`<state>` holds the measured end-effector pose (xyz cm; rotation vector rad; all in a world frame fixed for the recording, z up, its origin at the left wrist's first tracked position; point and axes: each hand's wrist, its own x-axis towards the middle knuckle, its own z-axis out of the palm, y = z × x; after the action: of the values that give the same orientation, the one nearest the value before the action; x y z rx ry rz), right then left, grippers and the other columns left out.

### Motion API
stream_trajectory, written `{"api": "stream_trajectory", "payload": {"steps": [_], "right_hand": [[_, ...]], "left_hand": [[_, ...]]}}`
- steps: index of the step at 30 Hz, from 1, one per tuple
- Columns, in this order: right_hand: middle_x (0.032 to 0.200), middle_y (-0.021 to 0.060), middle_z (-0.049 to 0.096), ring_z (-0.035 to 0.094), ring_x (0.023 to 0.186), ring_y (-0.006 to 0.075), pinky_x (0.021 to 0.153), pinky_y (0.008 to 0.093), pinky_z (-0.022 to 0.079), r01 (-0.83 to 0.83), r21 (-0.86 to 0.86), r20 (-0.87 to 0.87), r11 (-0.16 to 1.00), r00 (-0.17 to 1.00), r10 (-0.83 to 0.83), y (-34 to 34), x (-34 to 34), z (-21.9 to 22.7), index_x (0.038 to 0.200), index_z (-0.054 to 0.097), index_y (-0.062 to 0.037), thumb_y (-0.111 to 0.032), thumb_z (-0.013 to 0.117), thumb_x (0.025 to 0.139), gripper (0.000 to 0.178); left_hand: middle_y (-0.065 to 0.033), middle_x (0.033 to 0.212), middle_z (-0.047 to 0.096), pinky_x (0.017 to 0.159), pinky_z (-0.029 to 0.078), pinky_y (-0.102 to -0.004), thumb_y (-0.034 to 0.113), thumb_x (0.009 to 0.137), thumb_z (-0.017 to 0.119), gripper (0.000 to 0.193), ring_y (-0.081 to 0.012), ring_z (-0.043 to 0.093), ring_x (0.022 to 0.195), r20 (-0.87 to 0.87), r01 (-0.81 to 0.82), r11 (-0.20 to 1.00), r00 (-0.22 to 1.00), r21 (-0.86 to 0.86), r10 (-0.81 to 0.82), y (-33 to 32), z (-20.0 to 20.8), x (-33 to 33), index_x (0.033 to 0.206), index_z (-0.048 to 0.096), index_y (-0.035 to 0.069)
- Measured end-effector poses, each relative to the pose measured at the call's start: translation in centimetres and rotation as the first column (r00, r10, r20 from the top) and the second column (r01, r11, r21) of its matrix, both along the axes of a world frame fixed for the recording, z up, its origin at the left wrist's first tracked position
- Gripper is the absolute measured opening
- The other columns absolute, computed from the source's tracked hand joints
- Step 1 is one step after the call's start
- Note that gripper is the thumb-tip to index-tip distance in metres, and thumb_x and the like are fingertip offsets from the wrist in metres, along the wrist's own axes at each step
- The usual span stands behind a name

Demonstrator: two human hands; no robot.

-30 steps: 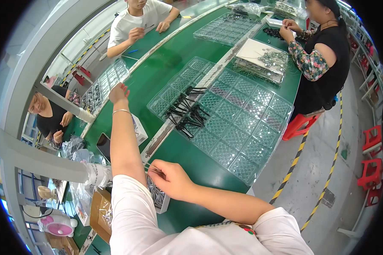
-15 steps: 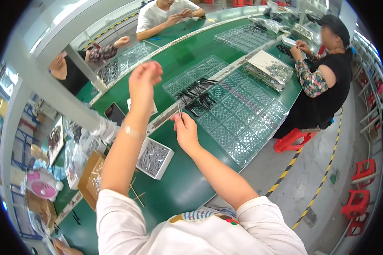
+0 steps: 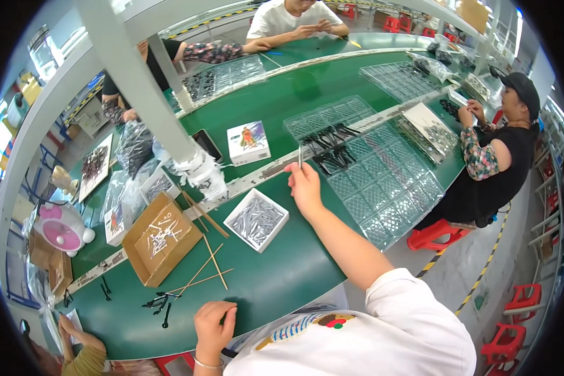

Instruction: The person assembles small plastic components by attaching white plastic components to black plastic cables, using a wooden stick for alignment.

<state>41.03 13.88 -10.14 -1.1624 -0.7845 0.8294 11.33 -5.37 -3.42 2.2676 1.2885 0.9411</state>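
A thin metal pin [image 3: 299, 156] stands upright, pinched between the fingertips of the right hand [image 3: 305, 186], over the green table [image 3: 276, 282] beside the clear plastic tray [image 3: 382, 182]. The left hand [image 3: 213, 327] rests at the near edge, fingers curled; whether it holds anything I cannot tell. A white box of metal pieces [image 3: 256, 219] sits between them.

A long green worktable [image 3: 276, 106] runs through the room, a pale strip [image 3: 357, 122] along its middle. A white post [image 3: 138, 88] rises from it toward an overhead rail. The floor [image 3: 482, 263] is grey concrete marked with a yellow-and-black striped line [image 3: 448, 250]. Red plastic stools [image 3: 435, 235] stand along the right side, more of them near the far wall. Bright daylight comes in at the left edge, probably through windows [image 3: 0, 144], though the bent rim blurs them. A pink fan [image 3: 62, 227] sits at the table's left end.
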Motion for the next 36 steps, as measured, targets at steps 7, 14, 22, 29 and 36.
{"api": "stream_trajectory", "payload": {"steps": [7,14,22,29,36], "right_hand": [[0.059,-0.0022,0.047,0.042,0.049,0.0054,0.041,0.0204,0.034,-0.027,-0.026,-0.081,0.999,0.996,0.025,0.2,0.2,0.4,0.086,0.061,-0.0073,-0.029,0.048,0.093,0.026],[0.059,-0.0019,0.047,0.042,0.047,0.0048,0.041,0.0200,0.035,-0.029,-0.027,0.008,0.999,1.000,0.029,-0.3,0.2,0.4,0.086,0.060,-0.0054,-0.027,0.048,0.093,0.026],[0.060,-0.0012,0.048,0.043,0.047,0.0056,0.043,0.0202,0.036,-0.058,-0.078,0.078,0.995,0.995,0.064,0.0,-0.1,0.8,0.087,0.060,-0.0043,-0.028,0.047,0.094,0.028],[0.061,-0.0013,0.049,0.043,0.048,0.0052,0.043,0.0203,0.037,-0.051,-0.080,0.041,0.995,0.998,0.055,0.1,-0.2,0.9,0.087,0.060,-0.0050,-0.028,0.046,0.094,0.028],[0.061,-0.0016,0.049,0.044,0.050,0.0049,0.045,0.0198,0.037,-0.084,-0.077,0.017,0.994,0.996,0.085,-0.1,0.0,1.0,0.087,0.060,-0.0054,-0.028,0.046,0.095,0.028]], "left_hand": [[-0.0109,0.074,0.064,0.062,0.047,-0.0350,0.002,0.073,0.063,0.003,-0.0292,0.061,0.068,-0.074,-0.264,0.964,0.961,0.035,0.266,-2.1,-1.7,-7.0,0.075,0.063,0.004],[-0.0108,0.078,0.064,0.064,0.049,-0.0349,0.007,0.073,0.066,0.007,-0.0285,0.062,0.072,-0.211,-0.001,0.995,0.977,0.096,0.022,6.2,0.1,-6.9,0.079,0.064,0.005],[-0.0111,0.080,0.065,0.065,0.049,-0.0345,0.007,0.072,0.068,0.010,-0.0281,0.062,0.073,-0.013,0.193,0.974,0.980,-0.117,-0.196,8.2,-0.9,-7.0,0.081,0.065,0.004],[-0.0114,0.080,0.064,0.064,0.048,-0.0337,0.006,0.068,0.070,0.017,-0.0273,0.061,0.072,-0.033,0.185,0.971,0.981,-0.150,-0.191,9.0,-1.1,-7.6,0.084,0.065,0.003],[-0.0088,0.081,0.064,0.068,0.048,-0.0340,0.007,0.066,0.072,0.019,-0.0267,0.060,0.073,-0.037,0.294,0.938,0.952,-0.184,-0.305,9.9,-0.6,-7.6,0.084,0.065,0.005]]}}
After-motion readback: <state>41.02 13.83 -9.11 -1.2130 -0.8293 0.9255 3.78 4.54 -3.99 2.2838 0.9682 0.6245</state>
